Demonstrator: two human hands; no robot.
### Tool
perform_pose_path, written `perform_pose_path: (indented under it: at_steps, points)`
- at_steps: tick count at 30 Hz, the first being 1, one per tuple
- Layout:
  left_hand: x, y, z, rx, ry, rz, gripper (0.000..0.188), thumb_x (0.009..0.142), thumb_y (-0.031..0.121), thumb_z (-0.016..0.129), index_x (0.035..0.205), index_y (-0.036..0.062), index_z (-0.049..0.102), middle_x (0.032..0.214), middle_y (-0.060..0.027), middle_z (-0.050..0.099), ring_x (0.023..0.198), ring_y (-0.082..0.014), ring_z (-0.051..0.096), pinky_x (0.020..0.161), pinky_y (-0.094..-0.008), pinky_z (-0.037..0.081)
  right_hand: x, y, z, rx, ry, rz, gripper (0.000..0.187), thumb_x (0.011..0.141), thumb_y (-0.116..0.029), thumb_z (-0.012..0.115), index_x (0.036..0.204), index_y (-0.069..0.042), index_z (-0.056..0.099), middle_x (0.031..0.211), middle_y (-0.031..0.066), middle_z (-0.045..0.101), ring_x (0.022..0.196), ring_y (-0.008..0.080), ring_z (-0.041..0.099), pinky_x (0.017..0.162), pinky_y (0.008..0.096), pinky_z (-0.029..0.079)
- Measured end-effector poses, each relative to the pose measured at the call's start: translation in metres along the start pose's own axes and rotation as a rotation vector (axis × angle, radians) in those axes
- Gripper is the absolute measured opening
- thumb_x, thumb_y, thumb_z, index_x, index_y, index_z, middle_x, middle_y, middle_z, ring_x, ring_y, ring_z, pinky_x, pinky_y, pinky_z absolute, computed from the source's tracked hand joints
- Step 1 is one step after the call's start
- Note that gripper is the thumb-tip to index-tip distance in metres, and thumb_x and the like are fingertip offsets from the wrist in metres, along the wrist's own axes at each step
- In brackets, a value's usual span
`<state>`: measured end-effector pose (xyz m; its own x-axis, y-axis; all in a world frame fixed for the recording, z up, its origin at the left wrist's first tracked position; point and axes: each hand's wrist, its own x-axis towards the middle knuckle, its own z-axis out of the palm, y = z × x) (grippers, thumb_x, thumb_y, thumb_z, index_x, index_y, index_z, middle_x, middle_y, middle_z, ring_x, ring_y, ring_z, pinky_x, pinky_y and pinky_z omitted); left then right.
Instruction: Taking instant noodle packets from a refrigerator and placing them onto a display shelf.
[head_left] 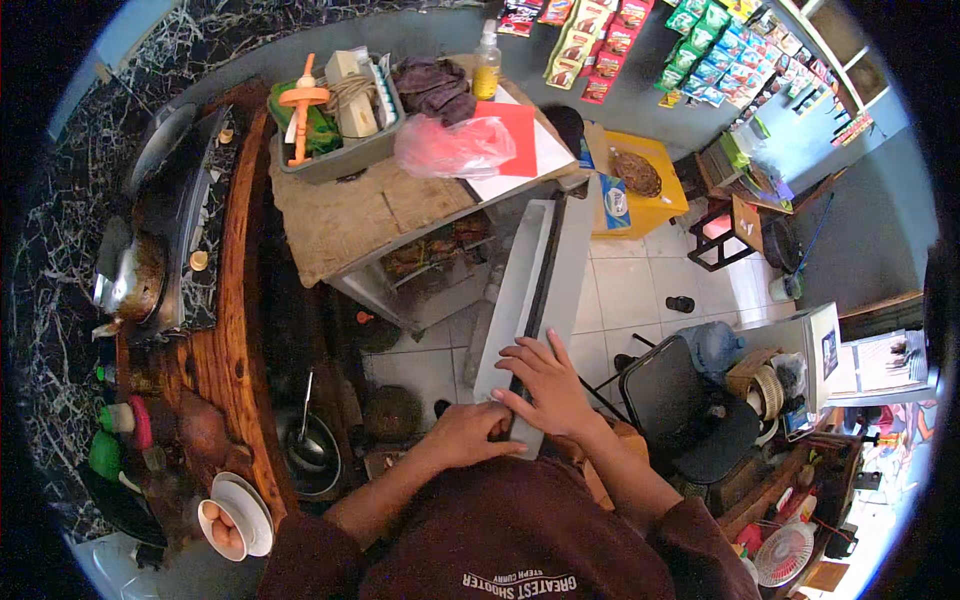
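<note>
A small refrigerator stands ahead of me with its grey door [568,270] swung open toward me. The door's white inner shelf [512,290] and dark gasket face up to the left. Near the door's closest end, my left hand [468,434] is closed with its fingers curled at the edge; the fingertips are partly hidden. My right hand [545,388] lies across the gasket and door edge, fingers stretched and apart. Inside the dim refrigerator compartment [440,250], reddish-brown contents show on a rack, too dark to name.
On the refrigerator's cloth-covered top [350,225] sit a grey basket [340,165], a pink plastic bag [455,148] and a spray bottle [486,68]. A wooden counter [232,330] with a stove runs along the left. A black folding chair [690,410] stands right, beside a blue water jug [715,345].
</note>
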<state>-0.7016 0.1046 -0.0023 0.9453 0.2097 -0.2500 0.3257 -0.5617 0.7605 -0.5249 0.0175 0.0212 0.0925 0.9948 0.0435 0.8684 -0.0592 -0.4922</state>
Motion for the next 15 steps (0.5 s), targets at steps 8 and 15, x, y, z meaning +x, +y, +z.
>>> perform_pose_path:
  at_steps: [8,15]
  points:
    - [0.04,0.036,0.03,-0.07,-0.039,0.066,0.046,0.086,0.054,0.066,0.084,0.0091,0.057,0.079,-0.0056,0.064,0.072,-0.0262,0.065,0.065,-0.0397,0.049,-0.065,0.063,-0.047,-0.009,-0.064,0.01,0.043,0.092,-0.044,0.059,0.122,-0.013,0.061,0.145,0.0058,0.049,0.141,0.0246,0.036,0.119,0.0511,0.015]
    - [0.068,0.045,0.051,-0.124,0.009,-0.048,0.039,0.087,0.046,0.07,0.088,0.0084,0.059,0.079,-0.0065,0.065,0.07,-0.0235,0.065,0.064,-0.0376,0.05,-0.099,0.131,-0.097,-0.115,-0.068,0.083,0.046,0.09,-0.042,0.063,0.128,-0.016,0.06,0.155,0.0035,0.038,0.144,0.0227,0.033,0.119,0.0499,0.016]
